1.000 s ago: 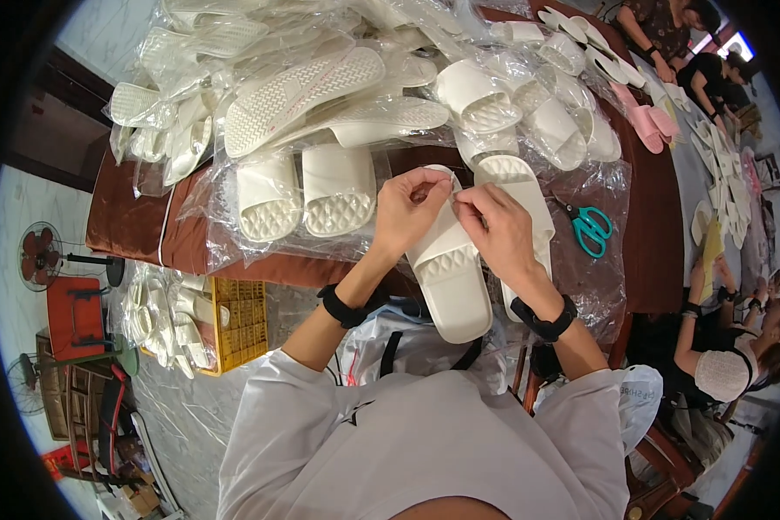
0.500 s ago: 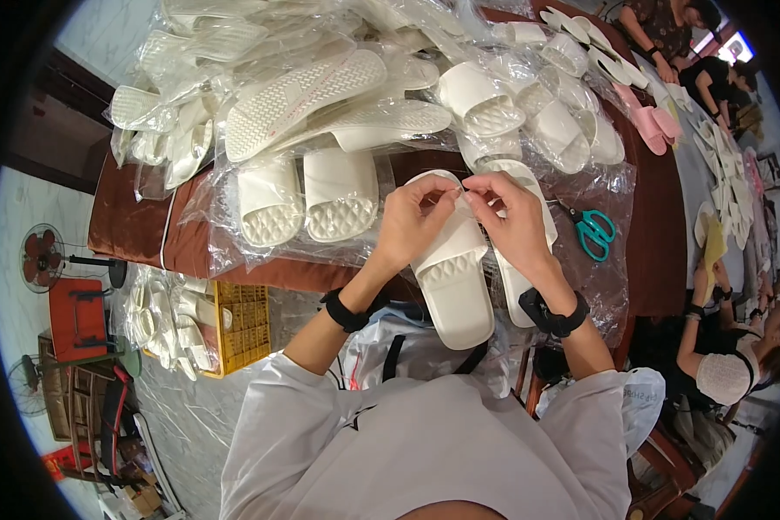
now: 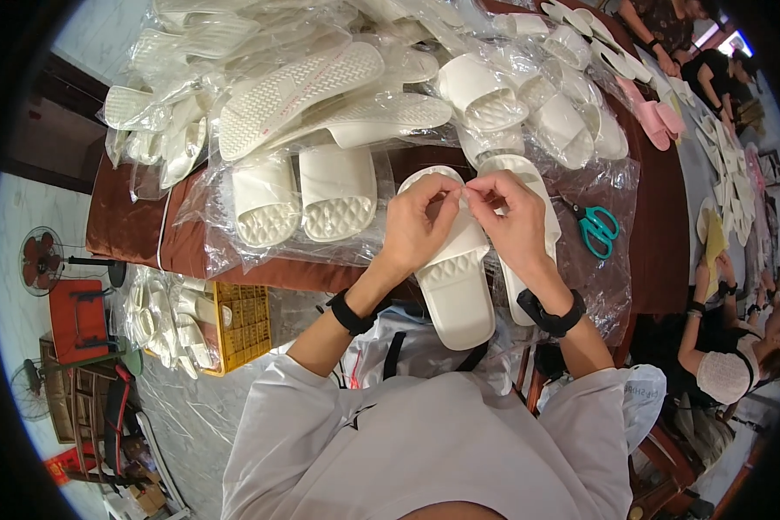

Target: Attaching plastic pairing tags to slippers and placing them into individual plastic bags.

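Since a second ago your hands have drawn closer together over the toe end of the white moulded plastic slipper (image 3: 452, 276). Your left hand (image 3: 422, 218) and right hand (image 3: 513, 217) pinch fingertips together at something small I cannot make out. The slipper lies on the brown desk (image 3: 130, 227) at the centre, its twin just beside it at 3 o'clock. Teal-handled scissors (image 3: 595, 227) lie farther at 3 o'clock; bagged white slippers (image 3: 303, 195) sit at 9 o'clock.
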`<action>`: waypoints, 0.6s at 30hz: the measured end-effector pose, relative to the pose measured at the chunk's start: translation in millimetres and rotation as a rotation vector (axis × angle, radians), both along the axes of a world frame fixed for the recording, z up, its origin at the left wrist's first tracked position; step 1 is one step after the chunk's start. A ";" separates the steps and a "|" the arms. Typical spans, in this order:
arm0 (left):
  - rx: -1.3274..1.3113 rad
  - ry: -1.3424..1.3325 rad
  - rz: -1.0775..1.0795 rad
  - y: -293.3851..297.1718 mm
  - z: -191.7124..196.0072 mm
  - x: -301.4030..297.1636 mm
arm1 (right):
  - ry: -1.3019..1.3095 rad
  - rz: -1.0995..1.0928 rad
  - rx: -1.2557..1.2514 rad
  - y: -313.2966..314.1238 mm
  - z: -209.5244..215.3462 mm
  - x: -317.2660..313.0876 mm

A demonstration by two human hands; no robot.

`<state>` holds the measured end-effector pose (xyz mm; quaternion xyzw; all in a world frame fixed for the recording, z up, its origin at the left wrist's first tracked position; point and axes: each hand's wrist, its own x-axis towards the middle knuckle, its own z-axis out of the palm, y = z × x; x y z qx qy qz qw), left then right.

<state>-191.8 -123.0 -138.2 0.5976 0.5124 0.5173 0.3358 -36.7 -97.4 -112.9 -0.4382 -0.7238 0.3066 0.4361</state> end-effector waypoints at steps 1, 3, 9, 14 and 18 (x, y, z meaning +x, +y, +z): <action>0.017 0.016 0.006 -0.4 -0.6 0.0 | 0.000 0.000 -0.001 -0.1 0.4 0.0; 0.033 0.032 0.012 -0.8 -1.7 0.3 | -0.023 0.013 0.022 -0.3 1.7 0.3; 0.148 0.178 0.063 -1.4 1.1 2.1 | -0.040 0.042 0.095 0.7 -1.5 0.0; 0.174 0.213 0.052 0.8 0.5 1.8 | -0.113 0.019 0.169 0.7 -0.5 -0.3; 0.098 0.242 0.029 0.7 3.7 0.6 | -0.210 -0.011 0.295 2.7 -2.8 0.0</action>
